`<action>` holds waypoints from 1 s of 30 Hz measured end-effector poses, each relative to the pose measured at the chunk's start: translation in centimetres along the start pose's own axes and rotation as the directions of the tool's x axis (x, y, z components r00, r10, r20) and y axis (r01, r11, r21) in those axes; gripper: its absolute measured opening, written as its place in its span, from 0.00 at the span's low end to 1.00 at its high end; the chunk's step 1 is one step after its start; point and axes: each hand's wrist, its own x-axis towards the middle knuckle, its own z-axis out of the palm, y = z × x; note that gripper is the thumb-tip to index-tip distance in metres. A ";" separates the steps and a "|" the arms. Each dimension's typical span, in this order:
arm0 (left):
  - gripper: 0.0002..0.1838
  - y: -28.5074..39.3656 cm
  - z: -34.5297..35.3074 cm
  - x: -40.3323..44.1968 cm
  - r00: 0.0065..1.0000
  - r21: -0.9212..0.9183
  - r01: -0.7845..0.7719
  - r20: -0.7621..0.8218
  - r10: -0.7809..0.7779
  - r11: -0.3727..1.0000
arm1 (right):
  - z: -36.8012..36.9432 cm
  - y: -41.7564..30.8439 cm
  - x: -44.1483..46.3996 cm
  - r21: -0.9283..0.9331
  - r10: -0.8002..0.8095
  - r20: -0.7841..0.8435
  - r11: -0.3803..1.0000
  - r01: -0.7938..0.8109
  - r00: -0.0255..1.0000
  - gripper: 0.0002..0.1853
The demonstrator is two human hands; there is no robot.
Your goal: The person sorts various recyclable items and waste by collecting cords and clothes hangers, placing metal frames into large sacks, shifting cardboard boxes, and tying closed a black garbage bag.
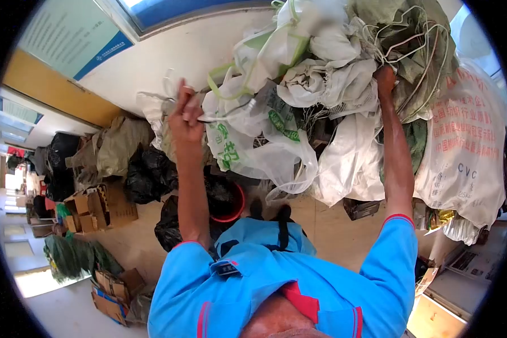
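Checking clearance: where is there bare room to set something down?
Bare floor shows between the white sack and blue shirt, and between the cardboard box and black bag. Crowded: plastic bags by the left hand, bundled sacks around the right hand.

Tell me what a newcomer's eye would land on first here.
Probably the big white sack with red lettering, at the far right. Next, the see-through plastic bag with green print, between the left hand and the right hand. Then the red tub below, left of centre.
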 end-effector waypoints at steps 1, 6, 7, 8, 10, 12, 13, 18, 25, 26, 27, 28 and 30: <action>0.15 -0.9 -1.4 -0.5 0.992 0.134 0.039 -0.127 -0.022 0.990 | -0.1 -0.4 -0.2 -0.052 -0.046 -0.055 0.998 0.043 0.997 0.15; 0.15 -5.6 -1.3 -5.5 0.853 -0.019 0.443 -0.297 -0.428 0.896 | -0.9 -1.0 0.1 -0.026 -0.037 0.007 0.999 0.037 0.999 0.17; 0.15 -6.0 -0.3 -6.6 0.874 -0.060 0.447 -0.184 -0.450 0.893 | -1.1 -1.0 -0.5 -0.001 -0.035 -0.023 0.999 0.035 0.999 0.17; 0.15 -6.1 0.1 -7.4 0.885 -0.099 0.453 -0.066 -0.460 0.886 | 1.9 2.1 1.3 -0.040 -0.040 -0.091 0.999 0.037 0.995 0.10; 0.15 -6.0 0.4 -8.6 0.906 -0.104 0.407 -0.080 -0.416 0.907 | 1.0 1.3 0.4 0.005 -0.002 -0.042 1.000 0.003 0.999 0.14; 0.14 -5.7 0.9 -9.2 0.926 -0.105 0.359 -0.084 -0.368 0.927 | -0.6 -1.0 -0.6 0.030 0.023 -0.069 0.999 -0.021 0.997 0.19; 0.14 -5.2 1.2 -9.8 0.945 -0.098 0.308 -0.082 -0.316 0.946 | -1.2 -1.7 -1.0 0.027 0.024 -0.068 0.999 -0.022 0.997 0.19; 0.16 -4.1 0.0 -13.4 0.978 -0.119 0.155 -0.121 -0.169 0.981 | 3.0 3.7 1.9 -0.106 -0.065 -0.064 0.993 0.058 0.996 0.10; 0.15 -1.7 -0.1 -16.7 1.000 -0.162 -0.017 -0.027 0.013 0.987 | -4.0 -2.9 -1.5 0.000 0.062 0.011 0.998 -0.062 0.998 0.11; 0.15 -1.4 -0.6 -17.3 0.996 -0.122 0.013 -0.089 -0.024 0.992 | -4.4 -2.5 -1.3 0.040 0.019 0.009 0.999 -0.019 1.000 0.11; 0.16 -0.8 -0.9 -18.0 0.986 -0.079 0.024 -0.160 -0.037 0.997 | -4.6 -1.3 -0.9 0.142 0.055 0.045 0.988 -0.061 0.997 0.12; 0.16 -0.4 -0.4 -18.5 0.981 -0.121 0.044 -0.185 -0.066 0.992 | -4.2 -1.6 -0.9 0.240 0.074 0.093 0.966 -0.094 0.993 0.13; 0.16 -0.4 -0.4 -19.2 0.976 -0.194 0.067 -0.190 -0.104 0.979 | -0.9 4.0 1.5 -0.096 -0.177 -0.054 0.980 0.172 0.983 0.16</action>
